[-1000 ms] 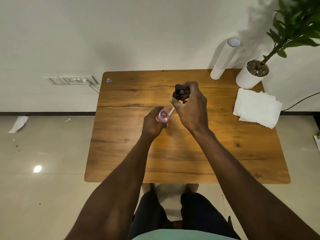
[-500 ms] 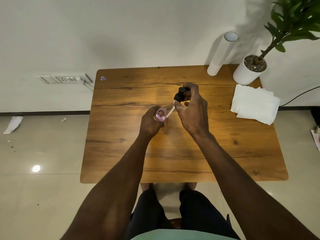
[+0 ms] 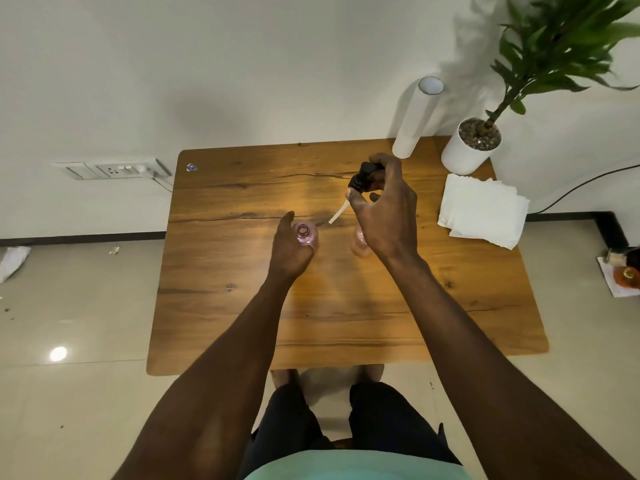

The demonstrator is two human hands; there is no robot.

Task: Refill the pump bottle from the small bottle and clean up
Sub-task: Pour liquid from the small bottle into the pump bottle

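Note:
A pink pump bottle point(image 3: 306, 234) stands upright near the middle of the wooden table point(image 3: 242, 306), its neck uncovered. My left hand point(image 3: 289, 249) wraps its near side. My right hand point(image 3: 384, 209) is raised to the right of it and holds the black pump head point(image 3: 362, 176), whose pale dip tube point(image 3: 338, 213) slants down and left, clear of the bottle. A second pink bottle point(image 3: 358, 239) stands mostly hidden under my right hand.
A stack of white paper napkins point(image 3: 483, 209) lies at the table's right edge. A white potted plant point(image 3: 469, 147) and a white roll point(image 3: 417, 119) stand at the back right corner. A wall socket point(image 3: 114, 169) is at the left.
My right hand has lifted the pump head up and to the right, so the dip tube is out of the pink bottle. A second pink bottle has come into sight under that hand.

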